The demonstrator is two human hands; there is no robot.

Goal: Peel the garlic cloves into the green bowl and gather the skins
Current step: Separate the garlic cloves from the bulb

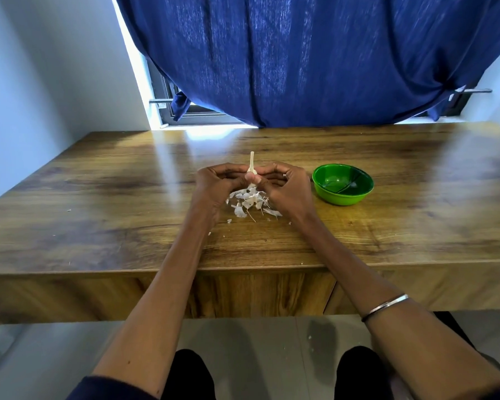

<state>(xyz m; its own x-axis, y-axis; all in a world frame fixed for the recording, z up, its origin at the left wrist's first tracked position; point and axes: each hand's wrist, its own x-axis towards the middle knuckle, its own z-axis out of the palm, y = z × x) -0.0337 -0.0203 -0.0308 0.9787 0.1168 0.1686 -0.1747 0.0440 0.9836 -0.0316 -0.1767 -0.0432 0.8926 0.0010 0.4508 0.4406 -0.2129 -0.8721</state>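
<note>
Papery white skins [250, 202] lie in a loose heap on the table [98, 197], directly below and between the two hands, with a few stray flakes scattered nearer the person. In the head view, the left hand [217, 184] and right hand [286, 183] meet fingertip to fingertip and together pinch the garlic [251, 168], whose dry, pale stalk stands upright above the fingers; the part inside the grip is hidden, so how many cloves remain on it cannot be told. The green bowl [342, 184], glossy, round and probably plastic, sits just beside the right hand, on its outer side, apart from it. No peeled clove can be made out inside; only reflections show. Judgement: peeling is under way, while filling the bowl and gathering the skins remain. The table is smooth, glossy wood-grain laminate.
</note>
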